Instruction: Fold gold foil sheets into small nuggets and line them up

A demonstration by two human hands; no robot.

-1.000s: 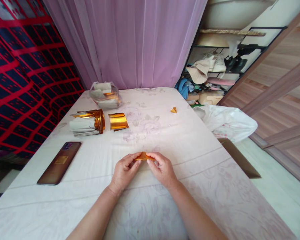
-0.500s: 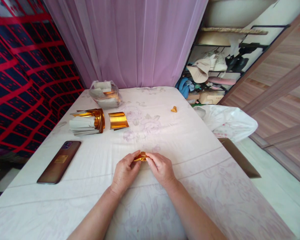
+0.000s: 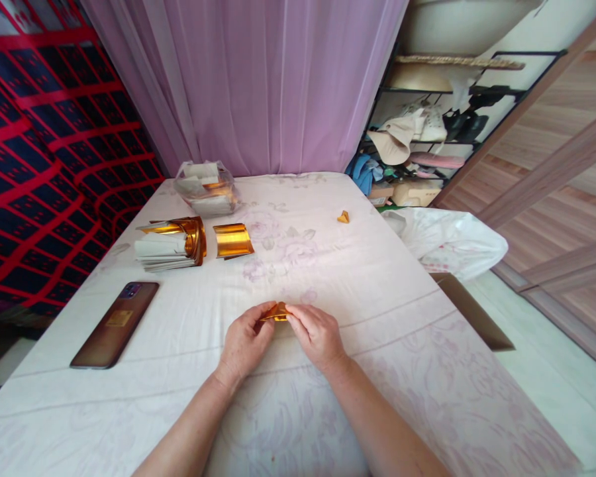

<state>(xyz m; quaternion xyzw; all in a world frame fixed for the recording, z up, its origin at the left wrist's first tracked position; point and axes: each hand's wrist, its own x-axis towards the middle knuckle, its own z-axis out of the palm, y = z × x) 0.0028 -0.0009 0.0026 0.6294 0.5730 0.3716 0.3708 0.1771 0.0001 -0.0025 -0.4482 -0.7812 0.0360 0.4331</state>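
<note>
A worktop (image 3: 377,318) covered with a pale floral cloth fills most of the view, with a lilac curtain (image 3: 258,79) hanging behind its far edge and a red and dark patterned hanging (image 3: 40,165) to the left. At the right stands a black rack (image 3: 427,132) crowded with hats and clothes, and a white plastic bag (image 3: 451,242) rests at the worktop's right edge. A dark phone (image 3: 115,324) lies flat near the left edge. Beyond it sits a stack of white and gold sheets (image 3: 171,244), with a single curled gold sheet (image 3: 233,240) just beside it and a clear bag of more sheets (image 3: 206,187) further back. A small folded gold piece (image 3: 344,216) lies alone, well apart, toward the far right.

Near the front middle, the left hand (image 3: 243,344) and the right hand (image 3: 318,336) meet low over the cloth. The fingers of both are closed, pinching a small gold foil piece (image 3: 276,313) between them, the left hand gripping its left end and the right hand its right end. The foil is folded and mostly hidden by the fingertips.
</note>
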